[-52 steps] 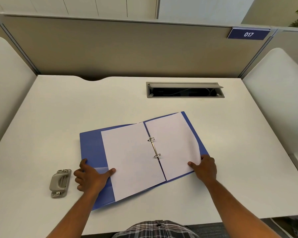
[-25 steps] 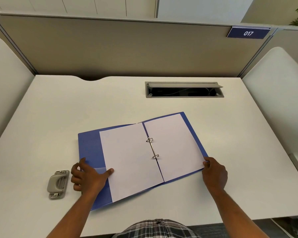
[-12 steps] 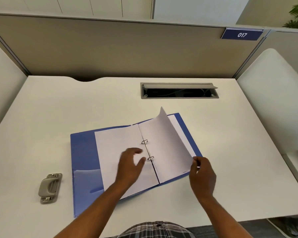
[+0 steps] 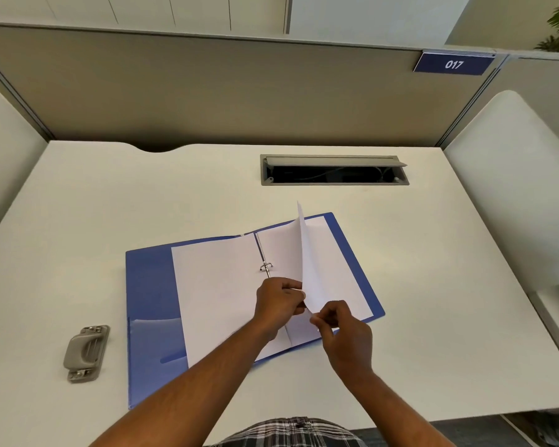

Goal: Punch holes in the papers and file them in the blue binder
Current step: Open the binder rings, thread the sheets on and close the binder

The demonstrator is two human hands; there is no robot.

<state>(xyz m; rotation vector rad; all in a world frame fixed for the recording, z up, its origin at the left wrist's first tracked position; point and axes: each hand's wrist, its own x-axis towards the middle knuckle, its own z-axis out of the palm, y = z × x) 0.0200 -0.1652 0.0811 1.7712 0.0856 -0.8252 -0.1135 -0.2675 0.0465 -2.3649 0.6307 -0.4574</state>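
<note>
The blue binder (image 4: 149,285) lies open on the white desk, with white papers on both sides of its metal rings (image 4: 266,266). One sheet (image 4: 307,262) on the right side stands lifted, almost upright. My right hand (image 4: 342,324) pinches that sheet's near corner. My left hand (image 4: 279,301) has its fingers curled at the sheet's near edge, over the lower ring, which it hides. The flat papers on the left (image 4: 217,291) lie untouched. A grey hole punch (image 4: 86,352) sits on the desk left of the binder, away from both hands.
A cable slot (image 4: 334,171) with its lid raised is set into the desk (image 4: 110,204) behind the binder. Beige partitions close off the back and sides. A white side panel (image 4: 510,188) stands at the right.
My right hand lifted a sheet from the binder's right side until it stands nearly upright. My left hand left the binder's left edge and moved to the rings and the sheet.
</note>
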